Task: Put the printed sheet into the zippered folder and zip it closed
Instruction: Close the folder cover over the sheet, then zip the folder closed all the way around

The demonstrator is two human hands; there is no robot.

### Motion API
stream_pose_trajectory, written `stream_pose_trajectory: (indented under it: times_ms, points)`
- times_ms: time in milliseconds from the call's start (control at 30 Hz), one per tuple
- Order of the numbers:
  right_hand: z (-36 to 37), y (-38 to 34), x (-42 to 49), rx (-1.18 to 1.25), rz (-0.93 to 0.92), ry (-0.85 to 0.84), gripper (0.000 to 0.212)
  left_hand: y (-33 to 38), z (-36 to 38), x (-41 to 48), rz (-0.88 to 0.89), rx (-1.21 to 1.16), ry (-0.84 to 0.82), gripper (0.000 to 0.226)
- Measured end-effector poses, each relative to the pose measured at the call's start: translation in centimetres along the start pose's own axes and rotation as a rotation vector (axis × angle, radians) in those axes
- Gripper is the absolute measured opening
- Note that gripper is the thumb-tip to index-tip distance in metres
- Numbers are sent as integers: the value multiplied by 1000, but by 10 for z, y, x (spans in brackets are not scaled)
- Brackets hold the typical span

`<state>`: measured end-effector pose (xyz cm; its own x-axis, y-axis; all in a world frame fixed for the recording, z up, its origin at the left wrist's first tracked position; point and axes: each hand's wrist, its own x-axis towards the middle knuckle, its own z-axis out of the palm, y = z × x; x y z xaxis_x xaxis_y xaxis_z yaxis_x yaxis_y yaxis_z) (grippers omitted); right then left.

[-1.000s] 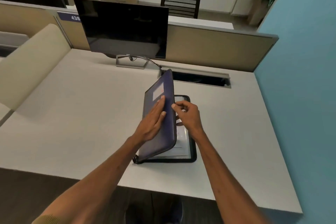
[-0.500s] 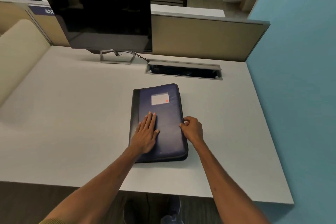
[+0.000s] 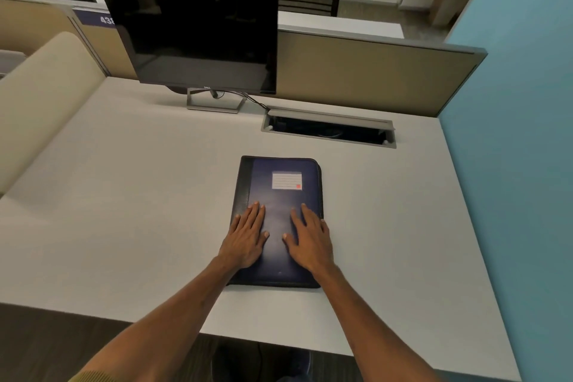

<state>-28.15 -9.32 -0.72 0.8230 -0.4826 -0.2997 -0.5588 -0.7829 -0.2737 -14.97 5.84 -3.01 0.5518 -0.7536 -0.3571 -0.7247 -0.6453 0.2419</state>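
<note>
The rectangular navy zippered folder (image 3: 279, 195), smooth, lies closed on the counter (image 3: 124, 195); left hand (image 3: 246, 237) and right hand (image 3: 310, 239) press it, fingers straight.

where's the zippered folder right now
Head view: the zippered folder lies flat on the desk, centre, under the left hand and right hand.

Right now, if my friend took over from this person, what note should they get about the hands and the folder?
Left hand: flat, fingers straight, pressing on the cover.
Right hand: the same, beside it near the right edge.
The zippered folder lies closed on the desk, label up.
Printed sheet: out of sight, presumably inside.
Done: cover shut.
Left: the picture does not show whether the zip is closed, so check the edge and run the zip all the way round.
</note>
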Motion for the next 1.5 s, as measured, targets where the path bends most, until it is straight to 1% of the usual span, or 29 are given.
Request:
stream_pose_trajectory:
  times_ms: [100,267,333,433,500,600,667,733,800,867,967,1067,1267,1400,1500]
  points:
    - [9,-10,1,-45,-1,-74,77,-7,-8,1,21,-15,-11,68]
    - [4,-18,7,-55,16,-57,76,-39,-17,-16,-12,-100,35,65]
    - [2,-23,10,-74,21,-40,75,-56,-22,-27,-25,-149,27,64]
    - [7,-39,7,-97,57,67,68,-75,-26,-43,-74,-206,68,55]
    - [16,-55,-3,-53,69,194,54,-85,-26,-56,-87,-232,108,47]
    - [38,-81,-22,33,7,341,32,-95,-20,-75,-42,-210,92,45]
    - [54,-97,-34,83,-48,371,26,-102,-14,-87,11,-171,74,44]
    - [69,-112,-48,147,-58,342,29,-108,-8,-97,57,-149,66,43]
    - [85,-123,-62,197,-61,302,34,-113,-3,-103,99,-152,61,38]
    - [101,-133,-75,189,-79,238,36,-116,0,-106,152,-144,58,30]
    - [117,-145,-87,187,-59,164,42,-117,6,-111,198,-127,71,27]
    - [118,-157,-89,196,21,150,43,-120,11,-115,217,-108,94,22]
    - [114,-169,-89,196,100,172,40,-123,14,-122,219,-139,91,24]
    - [117,-172,-93,199,106,195,29,-121,15,-124,218,-141,96,24]
    - [118,-172,-95,247,134,208,23,-119,17,-125,214,-116,107,24]
